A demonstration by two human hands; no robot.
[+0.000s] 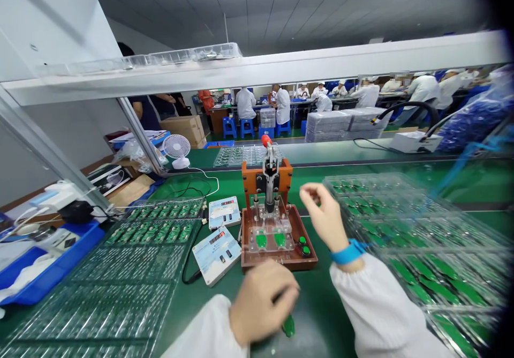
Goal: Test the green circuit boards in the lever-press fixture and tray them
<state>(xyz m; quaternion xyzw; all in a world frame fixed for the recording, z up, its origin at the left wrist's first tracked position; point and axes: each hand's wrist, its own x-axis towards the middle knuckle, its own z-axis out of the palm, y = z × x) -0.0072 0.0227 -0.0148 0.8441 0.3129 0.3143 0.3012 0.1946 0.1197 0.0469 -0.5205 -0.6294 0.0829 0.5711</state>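
My left hand [263, 301] is low in front of the test fixture, curled and smeared by motion. Just below its thumb shows a small green circuit board [288, 326]; whether the hand touches it I cannot tell. To the right of the fixture, my right hand [324, 216] is raised with fingers curled towards the thumb, nothing visible in them. The fixture [249, 261] is a brown tray with an orange frame and a red-tipped toggle clamp [271, 173]. Under its clear plate lie two green boards [280, 239]. Two green buttons [305, 251] sit at its right.
Two white meter boxes [217, 255] with digital displays stand left of the fixture. A clear tray [120, 288] at left holds boards in its far rows; further trays [401, 251] at right hold green boards. A small fan [176, 148] and an overhead shelf [261, 71] are beyond. Co-workers sit behind.
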